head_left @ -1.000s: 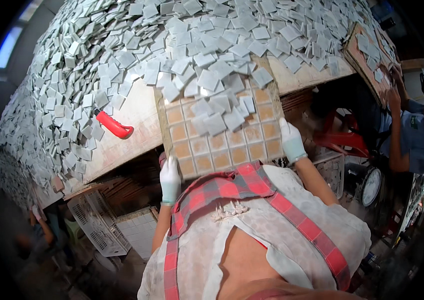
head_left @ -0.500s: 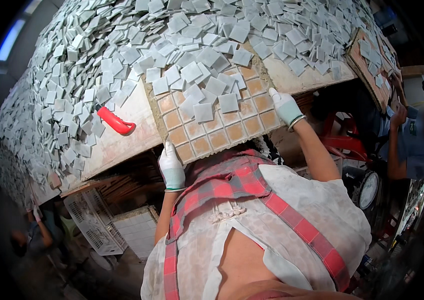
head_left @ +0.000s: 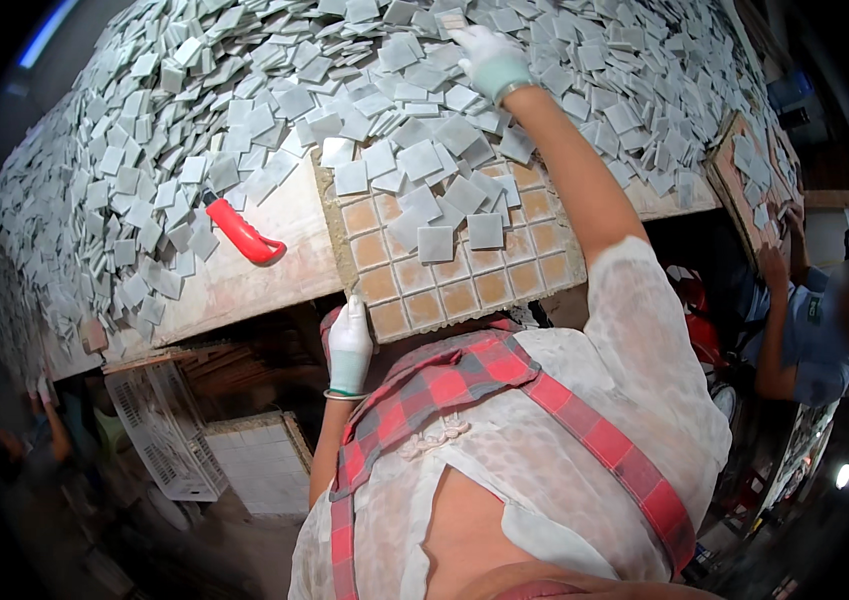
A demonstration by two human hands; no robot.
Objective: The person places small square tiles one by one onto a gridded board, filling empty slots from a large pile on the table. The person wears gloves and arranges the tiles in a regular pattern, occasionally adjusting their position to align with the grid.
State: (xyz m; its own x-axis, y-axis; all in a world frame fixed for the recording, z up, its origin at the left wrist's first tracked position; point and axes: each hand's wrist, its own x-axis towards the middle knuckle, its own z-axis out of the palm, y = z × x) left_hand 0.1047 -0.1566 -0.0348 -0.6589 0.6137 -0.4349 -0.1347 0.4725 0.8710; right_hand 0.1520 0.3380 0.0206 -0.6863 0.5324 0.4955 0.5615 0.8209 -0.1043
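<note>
A shallow grid tray (head_left: 414,300) with tan square cells lies at the table's front edge, several loose pale square tiles (head_left: 435,244) scattered over its far half. My left hand (head_left: 351,325), in a white and pale green glove, grips the tray's near left corner, thumb up along the rim and the other fingers hidden. Far beyond the tray, my gloved right hand (head_left: 492,62) stretches over the heap of tiles (head_left: 344,60), its fingers apart. By its fingertips lies a small tan and white piece (head_left: 453,20); I cannot make out whether they touch it.
Left of the tray, a red-handled tool (head_left: 244,235) lies on the pale board (head_left: 284,260). A white plastic crate (head_left: 164,430) and a white-tiled panel (head_left: 259,465) stand below the table at left. At right a co-worker's arms (head_left: 772,290) are near a tilted wooden board (head_left: 734,190).
My right hand has let go of the tray's right edge and reached far forward over the tile heap. My left hand has stayed at the near left corner.
</note>
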